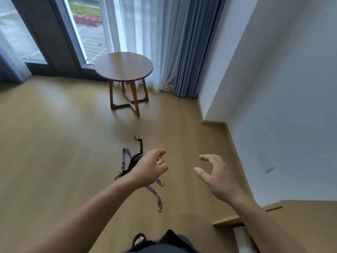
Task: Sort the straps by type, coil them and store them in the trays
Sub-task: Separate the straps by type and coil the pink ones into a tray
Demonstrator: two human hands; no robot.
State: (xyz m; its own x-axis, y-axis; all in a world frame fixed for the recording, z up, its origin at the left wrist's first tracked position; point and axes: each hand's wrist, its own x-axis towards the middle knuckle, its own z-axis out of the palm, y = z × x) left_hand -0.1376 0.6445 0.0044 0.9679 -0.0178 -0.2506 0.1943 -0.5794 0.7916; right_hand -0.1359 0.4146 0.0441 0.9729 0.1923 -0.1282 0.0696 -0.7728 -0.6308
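Note:
A tangle of straps lies on the wooden floor in front of me. A purple strap (126, 156) with a black hook at its near end (160, 207) runs through the pile. A black strap (140, 146) with a hook points toward the table. My left hand (150, 168) hovers above the pile and hides its middle; the fingers are loosely curled and hold nothing. My right hand (217, 175) is held out to the right of the pile, fingers spread and bent, empty. No trays are in view.
A round wooden side table (124, 67) stands beyond the straps, near the window and blue curtains (187, 52). A white wall (273, 88) with a wooden baseboard runs along the right. My foot (139, 240) shows at the bottom edge.

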